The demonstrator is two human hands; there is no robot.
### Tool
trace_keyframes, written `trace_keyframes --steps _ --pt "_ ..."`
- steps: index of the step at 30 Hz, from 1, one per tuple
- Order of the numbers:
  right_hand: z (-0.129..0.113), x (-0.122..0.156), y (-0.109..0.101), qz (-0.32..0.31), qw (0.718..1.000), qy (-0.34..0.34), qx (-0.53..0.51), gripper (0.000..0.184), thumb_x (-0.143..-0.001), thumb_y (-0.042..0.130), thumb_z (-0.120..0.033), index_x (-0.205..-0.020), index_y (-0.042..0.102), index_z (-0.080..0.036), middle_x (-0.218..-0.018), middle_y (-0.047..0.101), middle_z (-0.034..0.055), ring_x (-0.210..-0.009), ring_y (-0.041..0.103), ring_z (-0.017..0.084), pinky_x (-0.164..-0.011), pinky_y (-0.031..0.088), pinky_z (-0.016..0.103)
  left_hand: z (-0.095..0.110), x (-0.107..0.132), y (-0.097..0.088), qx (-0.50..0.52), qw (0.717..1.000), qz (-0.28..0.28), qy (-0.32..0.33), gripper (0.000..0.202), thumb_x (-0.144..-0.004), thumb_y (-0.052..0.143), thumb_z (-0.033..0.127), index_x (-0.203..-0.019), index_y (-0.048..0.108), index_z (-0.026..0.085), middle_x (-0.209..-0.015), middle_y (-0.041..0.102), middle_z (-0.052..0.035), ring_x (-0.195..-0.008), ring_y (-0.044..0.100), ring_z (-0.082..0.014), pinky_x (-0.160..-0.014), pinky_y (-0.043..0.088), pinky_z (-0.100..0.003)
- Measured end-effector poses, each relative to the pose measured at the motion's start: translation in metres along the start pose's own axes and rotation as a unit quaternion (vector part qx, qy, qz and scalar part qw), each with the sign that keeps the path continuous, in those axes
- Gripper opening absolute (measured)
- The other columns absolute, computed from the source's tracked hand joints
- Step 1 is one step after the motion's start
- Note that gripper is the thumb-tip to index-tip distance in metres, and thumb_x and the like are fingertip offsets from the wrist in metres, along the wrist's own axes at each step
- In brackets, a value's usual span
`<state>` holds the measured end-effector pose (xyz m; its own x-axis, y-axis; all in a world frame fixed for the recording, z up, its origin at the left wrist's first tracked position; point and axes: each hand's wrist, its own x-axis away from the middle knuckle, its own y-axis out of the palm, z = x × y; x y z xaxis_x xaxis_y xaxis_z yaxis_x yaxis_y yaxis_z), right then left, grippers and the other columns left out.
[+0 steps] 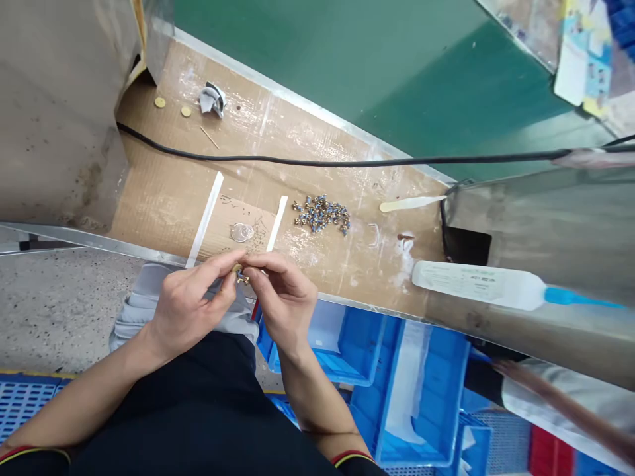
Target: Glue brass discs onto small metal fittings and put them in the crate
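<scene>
Both my hands meet above the front edge of a cardboard-covered bench. My left hand [191, 307] and my right hand [282, 297] pinch a small brass fitting [241, 276] with a bluish part between their fingertips, and the fingers hide much of it. Beyond my hands, a loose heap of several similar brass and blue fittings [321, 215] lies on the cardboard [163, 198]. A round metal disc [242, 232] rests closer to my fingers, on a cardboard scrap between white strips.
A black cable [317, 160] crosses the bench. A white squeeze bottle with a blue nozzle [476, 285] lies at the right, near a pale spatula [411, 203]. A green panel [347, 66] rises behind. Blue plastic crates [421, 396] sit below the bench edge.
</scene>
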<state>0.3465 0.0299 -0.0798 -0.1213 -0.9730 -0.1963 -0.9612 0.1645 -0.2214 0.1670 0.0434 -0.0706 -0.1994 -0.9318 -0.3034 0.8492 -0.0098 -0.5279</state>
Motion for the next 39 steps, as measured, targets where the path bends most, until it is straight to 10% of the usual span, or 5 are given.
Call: trace_keyframes --steps 15,20,29,34,39 --pt "0.000 0.007 -0.011 0.000 0.997 0.012 -0.077 0.007 -0.107 0.082 -0.022 -0.103 0.084 -0.027 -0.100 0.088 0.0022 -0.098 0.085 0.021 -0.092 0.073 0.037 0.017 0.003 0.005 0.018 1.000 -0.021 0.014 0.048 -0.107 0.069 0.005 -0.147 0.077 0.030 -0.137 0.087 0.0004 -0.107 0.091 -0.0179 -0.105 0.074 -0.028" --pt "0.010 0.014 -0.016 0.017 0.997 -0.006 -0.075 0.007 -0.110 0.079 -0.025 -0.114 0.084 -0.027 -0.110 0.089 0.0025 -0.105 0.086 0.019 -0.094 0.073 0.035 0.017 0.004 0.010 0.105 0.989 -0.052 -0.090 0.040 -0.108 0.075 0.017 -0.145 0.081 0.031 -0.124 0.091 0.0013 -0.104 0.091 -0.0179 -0.101 0.074 -0.029" --pt "0.039 0.071 -0.035 0.093 0.983 -0.106 0.120 0.017 -0.107 0.083 -0.019 -0.122 0.082 -0.028 -0.114 0.090 -0.0017 -0.114 0.085 0.014 -0.112 0.070 0.033 0.036 0.013 0.040 0.118 0.965 -0.170 -0.159 0.046 -0.111 0.080 0.045 -0.155 0.078 0.033 -0.124 0.091 -0.0019 -0.095 0.088 -0.0183 -0.077 0.068 -0.020" --pt "0.073 0.116 -0.094 0.236 0.968 0.050 0.076 0.013 -0.107 0.078 -0.027 -0.118 0.084 -0.026 -0.112 0.088 0.0049 -0.108 0.083 0.019 -0.101 0.071 0.039 0.041 0.017 0.059 0.125 0.924 -0.348 -0.099 0.072 -0.111 0.076 0.056 -0.175 0.055 0.031 -0.132 0.089 -0.0085 -0.109 0.090 -0.0302 -0.085 0.075 -0.035" --pt "0.165 0.136 -0.217 0.417 0.848 0.284 0.163 0.035 -0.102 0.069 -0.040 -0.123 0.081 -0.015 -0.120 0.086 0.0140 -0.096 0.079 0.021 -0.097 0.068 0.040 0.028 0.018 0.056 0.120 0.920 -0.354 -0.117 0.071 -0.110 0.076 0.056 -0.174 0.055 0.034 -0.129 0.090 -0.0073 -0.112 0.090 -0.0300 -0.085 0.074 -0.034"
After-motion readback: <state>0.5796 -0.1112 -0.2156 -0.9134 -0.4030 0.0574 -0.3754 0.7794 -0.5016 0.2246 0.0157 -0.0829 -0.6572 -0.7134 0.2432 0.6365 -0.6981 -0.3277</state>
